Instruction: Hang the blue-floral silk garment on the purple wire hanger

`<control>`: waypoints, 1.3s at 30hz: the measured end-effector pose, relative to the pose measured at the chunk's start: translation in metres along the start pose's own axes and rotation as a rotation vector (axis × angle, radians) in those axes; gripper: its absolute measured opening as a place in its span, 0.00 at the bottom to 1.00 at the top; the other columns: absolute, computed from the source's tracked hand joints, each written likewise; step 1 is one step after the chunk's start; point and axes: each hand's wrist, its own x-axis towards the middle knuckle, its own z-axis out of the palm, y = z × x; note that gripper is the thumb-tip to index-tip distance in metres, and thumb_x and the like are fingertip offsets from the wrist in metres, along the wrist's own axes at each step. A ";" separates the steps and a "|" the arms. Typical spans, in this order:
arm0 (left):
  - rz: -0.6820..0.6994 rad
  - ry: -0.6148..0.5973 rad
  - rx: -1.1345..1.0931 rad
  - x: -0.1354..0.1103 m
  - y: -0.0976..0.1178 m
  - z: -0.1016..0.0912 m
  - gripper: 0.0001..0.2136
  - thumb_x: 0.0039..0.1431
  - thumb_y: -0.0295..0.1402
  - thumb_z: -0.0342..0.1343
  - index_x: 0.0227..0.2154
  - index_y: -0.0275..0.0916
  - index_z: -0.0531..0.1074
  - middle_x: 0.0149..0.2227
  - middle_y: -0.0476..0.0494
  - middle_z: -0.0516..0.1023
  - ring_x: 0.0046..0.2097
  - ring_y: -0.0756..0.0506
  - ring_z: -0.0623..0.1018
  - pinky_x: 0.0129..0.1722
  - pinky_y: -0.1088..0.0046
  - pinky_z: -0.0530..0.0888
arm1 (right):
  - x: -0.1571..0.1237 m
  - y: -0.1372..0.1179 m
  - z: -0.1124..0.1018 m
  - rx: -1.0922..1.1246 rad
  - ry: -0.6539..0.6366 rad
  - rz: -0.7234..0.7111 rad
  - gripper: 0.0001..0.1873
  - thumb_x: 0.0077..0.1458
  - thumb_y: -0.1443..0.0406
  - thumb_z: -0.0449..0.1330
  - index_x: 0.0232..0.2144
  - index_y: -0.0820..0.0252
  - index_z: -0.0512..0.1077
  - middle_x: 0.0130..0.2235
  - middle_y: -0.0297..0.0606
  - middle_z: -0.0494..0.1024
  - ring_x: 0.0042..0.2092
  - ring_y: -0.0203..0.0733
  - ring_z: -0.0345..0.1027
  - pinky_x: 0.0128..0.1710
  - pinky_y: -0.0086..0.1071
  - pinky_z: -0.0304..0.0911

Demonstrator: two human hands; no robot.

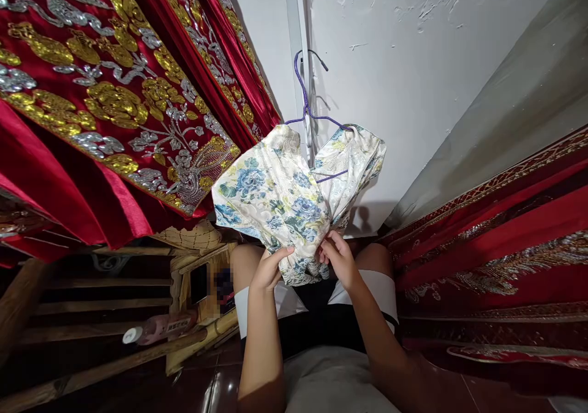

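Note:
A white blouse with blue and yellow flowers [275,192] hangs on a purple hanger [304,103], which is hooked on a narrow white upright against the wall. The blouse's right shoulder side gapes, and a bar of the hanger shows inside. My left hand [273,263] grips the lower left part of the blouse, thumb on top and fingers hidden beneath the cloth. At the lower right edge, my right hand [337,255] pinches the fabric with bent fingers. Gathered cloth hangs between the two hands, above my lap.
Red garments with gold and silver embroidery [114,100] hang at the left. More red beaded cloth [496,260] hangs at the right. A bamboo seat [101,309] at the lower left bears a pink-labelled bottle [158,329] lying on its side and a woven item [190,238].

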 end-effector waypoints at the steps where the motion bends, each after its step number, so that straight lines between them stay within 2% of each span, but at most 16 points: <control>1: -0.032 0.009 -0.006 0.000 0.000 0.001 0.33 0.30 0.33 0.77 0.46 0.38 0.79 0.40 0.38 0.85 0.51 0.30 0.82 0.56 0.52 0.76 | 0.000 0.001 0.001 -0.007 -0.009 0.003 0.13 0.53 0.53 0.62 0.32 0.56 0.70 0.23 0.29 0.71 0.22 0.34 0.62 0.24 0.29 0.58; 7: -0.080 0.009 -0.044 -0.004 0.002 0.009 0.30 0.26 0.32 0.76 0.41 0.38 0.79 0.36 0.40 0.85 0.49 0.29 0.83 0.53 0.54 0.77 | -0.001 0.004 0.003 -0.015 0.007 -0.004 0.13 0.53 0.54 0.62 0.33 0.57 0.71 0.22 0.29 0.70 0.24 0.35 0.64 0.24 0.30 0.61; 11: -0.111 -0.036 -0.044 -0.012 0.005 0.008 0.29 0.28 0.32 0.75 0.40 0.38 0.79 0.36 0.39 0.84 0.48 0.29 0.83 0.50 0.53 0.78 | -0.006 -0.002 0.003 0.007 -0.106 0.005 0.16 0.55 0.52 0.64 0.37 0.57 0.72 0.23 0.29 0.72 0.23 0.36 0.65 0.24 0.30 0.61; 14: -0.072 -0.031 -0.048 -0.010 0.004 0.002 0.29 0.30 0.32 0.74 0.43 0.39 0.77 0.38 0.40 0.83 0.48 0.31 0.82 0.49 0.54 0.78 | -0.010 -0.010 0.002 0.016 -0.161 -0.005 0.17 0.56 0.51 0.65 0.33 0.57 0.72 0.21 0.29 0.71 0.22 0.35 0.64 0.24 0.30 0.59; 16: 0.002 0.090 -0.072 -0.002 0.001 -0.004 0.26 0.33 0.31 0.73 0.41 0.40 0.75 0.38 0.41 0.82 0.47 0.34 0.82 0.47 0.57 0.78 | -0.011 -0.017 0.001 0.011 -0.132 -0.007 0.18 0.55 0.50 0.65 0.27 0.58 0.70 0.20 0.30 0.70 0.21 0.34 0.62 0.24 0.30 0.58; 18: 0.147 0.298 -0.130 0.011 -0.005 -0.011 0.21 0.37 0.31 0.69 0.39 0.40 0.73 0.37 0.44 0.79 0.44 0.39 0.81 0.45 0.63 0.77 | -0.011 -0.022 -0.001 -0.001 -0.080 0.011 0.19 0.54 0.51 0.66 0.23 0.58 0.69 0.18 0.30 0.69 0.20 0.33 0.61 0.23 0.29 0.56; 20: 0.405 0.538 -0.163 0.021 -0.014 -0.015 0.17 0.42 0.31 0.66 0.38 0.41 0.70 0.40 0.45 0.77 0.44 0.44 0.78 0.44 0.68 0.74 | -0.010 -0.025 -0.003 -0.006 -0.025 0.038 0.20 0.52 0.51 0.67 0.21 0.58 0.69 0.18 0.30 0.68 0.19 0.32 0.60 0.22 0.29 0.54; 22: 0.691 0.684 -0.072 0.025 -0.027 -0.016 0.16 0.45 0.30 0.64 0.39 0.42 0.69 0.43 0.46 0.75 0.46 0.46 0.76 0.44 0.71 0.72 | -0.008 -0.024 -0.003 -0.001 0.011 0.066 0.20 0.50 0.51 0.67 0.21 0.58 0.69 0.18 0.30 0.69 0.19 0.32 0.59 0.21 0.29 0.52; 23: 0.781 0.673 0.024 0.025 -0.035 -0.014 0.15 0.47 0.30 0.65 0.39 0.42 0.70 0.44 0.46 0.75 0.46 0.47 0.76 0.45 0.72 0.72 | -0.007 -0.022 -0.002 -0.002 0.017 0.078 0.20 0.49 0.50 0.67 0.21 0.58 0.69 0.19 0.31 0.69 0.19 0.32 0.59 0.21 0.29 0.52; 24: 0.809 0.588 0.139 0.022 -0.043 -0.010 0.14 0.49 0.30 0.65 0.40 0.41 0.71 0.43 0.46 0.75 0.46 0.47 0.76 0.46 0.71 0.72 | -0.006 -0.020 -0.001 -0.006 0.013 0.087 0.20 0.49 0.50 0.67 0.21 0.58 0.69 0.19 0.31 0.70 0.19 0.31 0.59 0.21 0.29 0.52; 27: 0.659 0.144 0.429 0.013 -0.063 0.006 0.13 0.54 0.32 0.65 0.43 0.40 0.75 0.42 0.44 0.78 0.45 0.45 0.78 0.47 0.68 0.73 | -0.004 -0.014 0.004 -0.047 -0.050 0.089 0.20 0.49 0.50 0.67 0.22 0.58 0.69 0.19 0.31 0.71 0.19 0.31 0.58 0.21 0.29 0.52; 29: 0.593 0.001 0.505 0.008 -0.071 0.018 0.10 0.57 0.33 0.62 0.42 0.39 0.76 0.39 0.44 0.79 0.42 0.44 0.78 0.46 0.68 0.73 | -0.002 -0.014 0.007 -0.080 -0.104 0.078 0.19 0.49 0.51 0.67 0.23 0.59 0.71 0.19 0.30 0.71 0.19 0.31 0.58 0.20 0.28 0.53; 31: 0.594 -0.004 0.516 0.008 -0.074 0.026 0.05 0.61 0.34 0.59 0.36 0.39 0.76 0.33 0.46 0.78 0.37 0.46 0.77 0.41 0.70 0.72 | 0.003 -0.021 0.008 -0.107 -0.142 0.072 0.18 0.49 0.51 0.67 0.23 0.59 0.72 0.19 0.30 0.70 0.18 0.31 0.57 0.20 0.28 0.53; 33: 0.602 -0.003 0.530 0.010 -0.073 0.030 0.07 0.63 0.35 0.58 0.32 0.38 0.74 0.29 0.48 0.75 0.33 0.47 0.74 0.37 0.72 0.70 | 0.015 -0.038 0.009 -0.125 -0.151 0.055 0.17 0.49 0.52 0.67 0.23 0.59 0.72 0.18 0.29 0.69 0.18 0.31 0.56 0.19 0.28 0.53; 36: 0.590 -0.029 0.586 0.014 -0.073 0.034 0.10 0.62 0.36 0.58 0.27 0.39 0.71 0.28 0.48 0.72 0.32 0.48 0.71 0.35 0.73 0.68 | 0.044 -0.084 0.013 -0.134 -0.107 -0.016 0.19 0.49 0.51 0.70 0.21 0.58 0.71 0.17 0.28 0.67 0.18 0.30 0.53 0.17 0.27 0.53; 39: 0.576 -0.042 0.611 0.017 -0.080 0.039 0.12 0.62 0.36 0.58 0.24 0.40 0.67 0.26 0.49 0.68 0.31 0.47 0.69 0.34 0.72 0.66 | 0.077 -0.136 0.022 -0.086 -0.036 -0.193 0.19 0.51 0.52 0.71 0.24 0.59 0.73 0.19 0.29 0.67 0.19 0.29 0.53 0.17 0.25 0.53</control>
